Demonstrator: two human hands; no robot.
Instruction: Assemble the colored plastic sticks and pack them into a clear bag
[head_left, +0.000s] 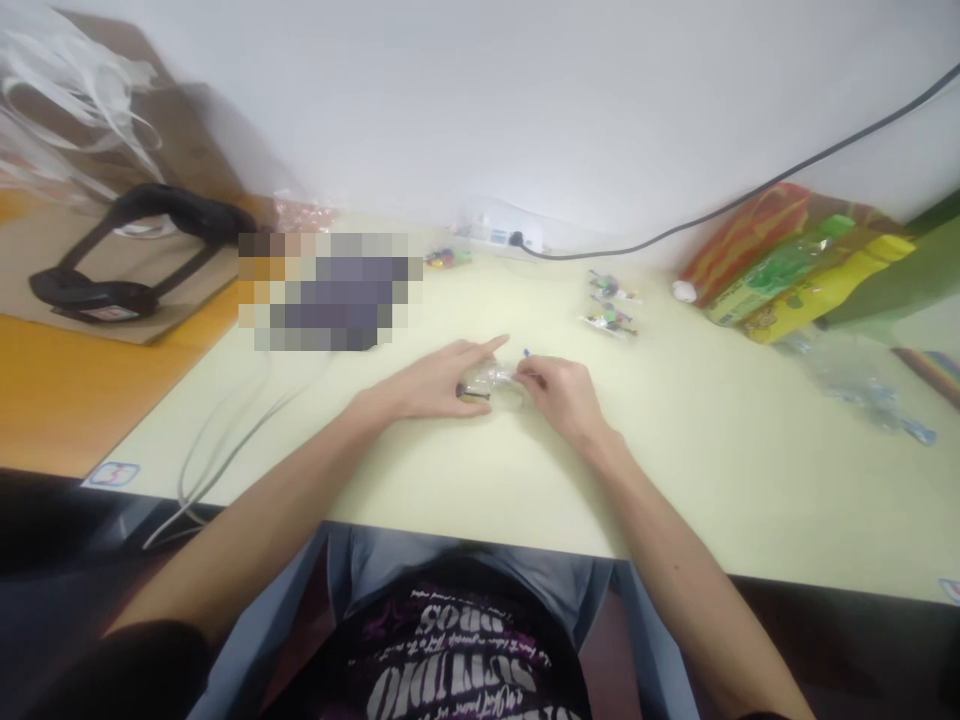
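Note:
A small clear plastic bag (pixel 499 380) lies on the pale yellow table between my hands, with a dark, thin piece (pixel 472 393) showing at its left end. My left hand (pixel 435 382) rests beside the bag, fingers stretched and thumb apart, bordering its left side. With fingertips pinched together, my right hand (pixel 564 395) grips the bag's right end. A tiny blue bit (pixel 526 352) shows just above the right fingertips. The bag's contents are too blurred to name.
Small packets of colourful parts (pixel 611 318) lie behind my right hand. A green-capped bottle (pixel 780 270) and a yellow pack (pixel 825 290) stand at right, near crumpled clear plastic (pixel 862 390). A power strip (pixel 502 235), a pixelated dark object (pixel 337 295), white cables (pixel 232 450) and a black frame (pixel 142 250) are around.

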